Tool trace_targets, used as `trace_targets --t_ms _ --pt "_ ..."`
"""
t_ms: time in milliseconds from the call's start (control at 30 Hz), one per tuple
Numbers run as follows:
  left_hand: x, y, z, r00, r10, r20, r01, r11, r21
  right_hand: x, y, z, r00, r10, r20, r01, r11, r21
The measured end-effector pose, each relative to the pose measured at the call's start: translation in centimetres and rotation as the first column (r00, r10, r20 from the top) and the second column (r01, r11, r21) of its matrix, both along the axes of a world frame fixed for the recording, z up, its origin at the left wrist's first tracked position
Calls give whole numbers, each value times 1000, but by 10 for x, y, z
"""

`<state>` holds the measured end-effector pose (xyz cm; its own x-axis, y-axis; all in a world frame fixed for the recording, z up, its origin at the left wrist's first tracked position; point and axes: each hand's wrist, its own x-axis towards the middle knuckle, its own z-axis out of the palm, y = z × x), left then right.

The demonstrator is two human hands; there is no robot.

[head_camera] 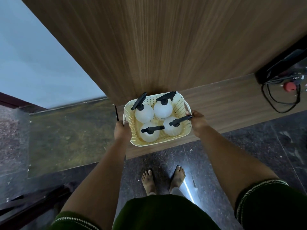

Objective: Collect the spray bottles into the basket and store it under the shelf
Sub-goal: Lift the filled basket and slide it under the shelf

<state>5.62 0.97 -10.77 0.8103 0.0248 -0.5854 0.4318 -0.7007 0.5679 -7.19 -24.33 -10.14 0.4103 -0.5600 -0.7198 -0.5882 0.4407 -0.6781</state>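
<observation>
A cream perforated plastic basket (180, 107) holds several white spray bottles (144, 114) with black trigger heads, all standing upright. My left hand (122, 131) grips the basket's left rim. Gripping the right rim is my right hand (197, 122), beside one bottle's black nozzle. I hold the basket over a low wooden ledge (232, 103), its far end against the tall wooden panel (166, 47) of the shelf unit.
Black cables (279, 100) and a red round object (289, 87) lie in a dark opening at the right. My bare feet (163, 178) stand on dark stone floor. A raised stone step (66, 138) is to the left, a dark wooden frame (29, 206) at lower left.
</observation>
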Motion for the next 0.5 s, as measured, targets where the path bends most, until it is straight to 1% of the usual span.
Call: trace_targets --t_ms 100,167,267,333,500 --pt "-1 1 -5 997 67 -29 -69 996 -61 -3 -6 -13 999 39 -22 -39 999 -6" --pt "-1 -1 -8 994 104 -41 -107 990 -88 -3 -5 -10 999 48 -8 -48 999 -21" --pt "0 -2 -13 981 182 -65 -189 973 -130 -2 -8 -6 997 79 -4 -79 991 -104" --pt "1 -3 -14 979 192 -74 -200 972 -123 -1 -12 -6 996 87 18 -84 988 -126" --pt "-4 -9 0 977 209 -38 -212 971 -114 -3 -15 -1 998 62 29 -59 992 -110"
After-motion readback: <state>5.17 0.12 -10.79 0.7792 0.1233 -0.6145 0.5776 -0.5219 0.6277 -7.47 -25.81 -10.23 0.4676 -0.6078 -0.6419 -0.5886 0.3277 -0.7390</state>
